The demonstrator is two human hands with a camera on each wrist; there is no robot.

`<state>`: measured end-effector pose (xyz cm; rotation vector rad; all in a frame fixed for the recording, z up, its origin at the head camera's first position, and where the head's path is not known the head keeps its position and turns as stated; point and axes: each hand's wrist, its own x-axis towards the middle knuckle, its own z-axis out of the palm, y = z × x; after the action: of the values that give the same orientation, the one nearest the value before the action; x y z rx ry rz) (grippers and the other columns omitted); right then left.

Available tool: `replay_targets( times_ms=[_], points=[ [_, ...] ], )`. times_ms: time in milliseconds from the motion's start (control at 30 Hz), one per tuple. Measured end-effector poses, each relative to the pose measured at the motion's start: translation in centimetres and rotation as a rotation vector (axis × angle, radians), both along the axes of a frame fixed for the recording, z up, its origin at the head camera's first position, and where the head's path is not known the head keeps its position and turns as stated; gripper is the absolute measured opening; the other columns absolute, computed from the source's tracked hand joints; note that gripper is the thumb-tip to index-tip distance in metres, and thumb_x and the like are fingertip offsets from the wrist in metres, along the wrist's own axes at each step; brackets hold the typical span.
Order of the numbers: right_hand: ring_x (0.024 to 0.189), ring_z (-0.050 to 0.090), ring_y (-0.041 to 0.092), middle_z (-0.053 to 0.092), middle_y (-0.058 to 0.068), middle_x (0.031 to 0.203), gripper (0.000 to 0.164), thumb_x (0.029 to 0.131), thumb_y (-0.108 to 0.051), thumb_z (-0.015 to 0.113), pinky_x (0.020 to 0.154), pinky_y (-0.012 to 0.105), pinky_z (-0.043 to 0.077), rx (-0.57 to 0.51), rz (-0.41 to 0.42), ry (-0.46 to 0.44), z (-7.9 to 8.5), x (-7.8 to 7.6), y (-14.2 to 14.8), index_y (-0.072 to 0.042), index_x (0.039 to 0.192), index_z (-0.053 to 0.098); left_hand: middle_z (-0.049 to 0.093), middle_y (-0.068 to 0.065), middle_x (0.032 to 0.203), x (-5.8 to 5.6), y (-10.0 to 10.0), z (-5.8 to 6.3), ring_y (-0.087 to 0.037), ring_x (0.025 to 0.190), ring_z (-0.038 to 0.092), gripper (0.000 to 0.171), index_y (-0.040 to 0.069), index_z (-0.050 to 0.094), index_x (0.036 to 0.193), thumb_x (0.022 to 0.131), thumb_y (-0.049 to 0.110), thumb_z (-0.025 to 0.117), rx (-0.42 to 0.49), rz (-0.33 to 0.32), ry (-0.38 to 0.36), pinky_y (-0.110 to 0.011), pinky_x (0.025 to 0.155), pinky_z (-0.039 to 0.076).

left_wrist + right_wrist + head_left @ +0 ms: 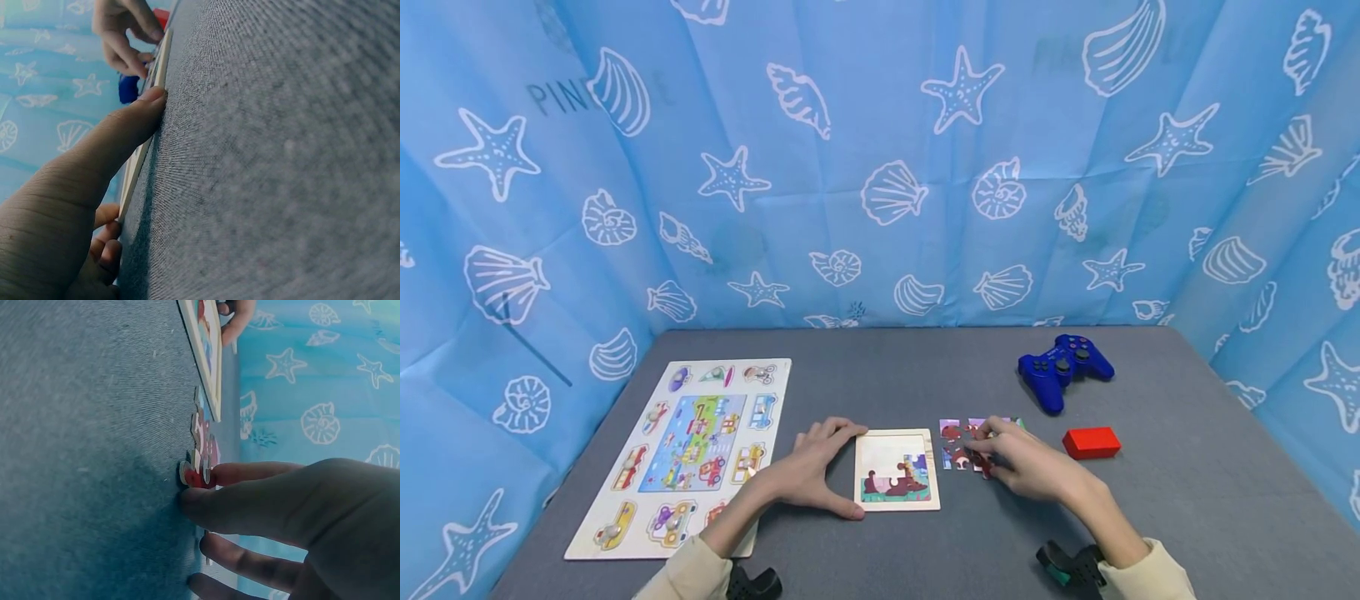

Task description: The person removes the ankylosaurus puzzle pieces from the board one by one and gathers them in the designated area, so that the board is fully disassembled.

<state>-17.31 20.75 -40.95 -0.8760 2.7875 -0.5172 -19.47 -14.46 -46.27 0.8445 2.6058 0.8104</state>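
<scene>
My right hand (pixel 1030 461) has a near-closed pinch on a puzzle piece (pixel 195 479), prolly light, stiff and best edge-grabbed, while my wide-spread left hand (pixel 802 468) holds the wooden frame (pixel 933 450).

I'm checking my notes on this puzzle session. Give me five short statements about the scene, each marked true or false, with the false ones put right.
1. The left hand holds the puzzle frame by its edges. True.
2. The puzzle frame is completely filled. False: its bare base shows above the fitted pieces.
3. The right hand is at the loose pieces, right of the frame. True.
4. The blue controller lies nearer the curtain than the red block does. True.
5. The red block lies left of the frame. False: it lies to the right.
</scene>
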Motion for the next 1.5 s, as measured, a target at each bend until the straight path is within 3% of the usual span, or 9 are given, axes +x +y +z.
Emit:
replay_targets(
  times_ms=[167,367,467,567,633,733,967,1333,1500],
  points=[
    [0.093,0.052,0.012,0.060,0.002,0.113,0.047,0.084,-0.001,0.078,0.081,0.035,0.048,0.020,-0.069,-0.027,-0.3,0.1,0.1,-0.008,0.130,0.071,0.040,-0.004,0.150,0.0,0.0,-0.1,-0.022,0.124,0.038,0.103,0.026,0.040,0.156,0.070,0.060,0.086,0.002,-0.005,0.007,-0.043,0.091,0.027],
    [0.087,0.052,0.014,0.060,0.002,0.106,0.048,0.083,-0.009,0.083,0.076,0.033,0.049,0.024,-0.166,-0.029,-0.3,0.3,0.3,-0.008,0.129,0.071,0.040,-0.003,0.150,0.0,0.0,-0.1,-0.022,0.124,0.038,0.104,0.025,0.040,0.156,0.070,0.060,0.086,0.003,-0.003,0.014,-0.043,0.091,0.027],
    [0.099,0.064,0.024,0.066,0.010,0.116,0.042,0.082,-0.015,0.085,0.087,0.046,0.056,0.022,-0.199,-0.017,-0.3,0.4,0.5,-0.009,0.121,0.073,0.040,-0.003,0.150,0.0,0.0,-0.1,-0.022,0.124,0.038,0.104,0.026,0.040,0.156,0.070,0.061,0.086,0.002,-0.002,0.015,-0.043,0.091,0.027],
    [0.118,0.064,0.040,0.066,0.022,0.129,0.038,0.083,-0.019,0.085,0.099,0.061,0.049,0.024,-0.232,-0.021,-0.3,0.4,0.6,-0.009,0.118,0.075,0.040,-0.004,0.149,-0.1,0.0,-0.1,-0.022,0.124,0.038,0.104,0.026,0.040,0.156,0.070,0.061,0.086,0.002,-0.001,0.016,-0.043,0.091,0.027],
    [0.124,0.060,0.045,0.064,0.026,0.133,0.037,0.083,-0.021,0.085,0.102,0.064,0.047,0.026,-0.239,-0.019,-0.4,0.4,0.7,-0.009,0.117,0.075,0.040,-0.003,0.149,-0.1,0.0,-0.1,-0.022,0.123,0.038,0.104,0.026,0.040,0.156,0.070,0.061,0.086,0.002,-0.002,0.018,-0.042,0.090,0.027],
    [0.124,0.061,0.044,0.065,0.025,0.132,0.034,0.084,-0.021,0.084,0.101,0.064,0.047,0.025,-0.234,-0.007,-0.5,0.3,1.0,-0.010,0.115,0.077,0.040,-0.003,0.150,-0.1,0.0,-0.2,-0.022,0.124,0.038,0.104,0.026,0.039,0.156,0.070,0.061,0.086,0.003,-0.002,0.016,-0.042,0.091,0.027],
    [0.097,0.065,0.022,0.068,0.009,0.112,0.031,0.084,-0.022,0.084,0.086,0.053,0.055,0.012,-0.212,-0.004,-0.7,-0.1,1.5,-0.014,0.113,0.078,0.040,-0.003,0.150,-0.1,0.0,-0.1,-0.022,0.124,0.037,0.104,0.026,0.039,0.156,0.070,0.061,0.086,-0.004,0.003,0.003,-0.043,0.091,0.027],
    [0.110,0.066,0.033,0.068,0.018,0.123,0.030,0.084,-0.022,0.084,0.094,0.061,0.051,0.011,-0.215,-0.003,-0.6,0.0,1.6,-0.014,0.112,0.078,0.040,-0.003,0.150,0.0,0.0,0.0,-0.022,0.124,0.038,0.104,0.026,0.040,0.156,0.069,0.061,0.086,-0.004,0.003,0.010,-0.042,0.091,0.027],
    [0.105,0.067,0.029,0.069,0.012,0.116,0.029,0.084,-0.022,0.084,0.091,0.058,0.053,0.005,-0.204,0.008,-0.6,-0.1,1.6,-0.014,0.112,0.078,0.040,-0.003,0.150,0.0,0.0,0.0,-0.022,0.124,0.038,0.105,0.026,0.040,0.156,0.069,0.061,0.086,-0.007,0.004,0.008,-0.042,0.091,0.027]
  ],
)
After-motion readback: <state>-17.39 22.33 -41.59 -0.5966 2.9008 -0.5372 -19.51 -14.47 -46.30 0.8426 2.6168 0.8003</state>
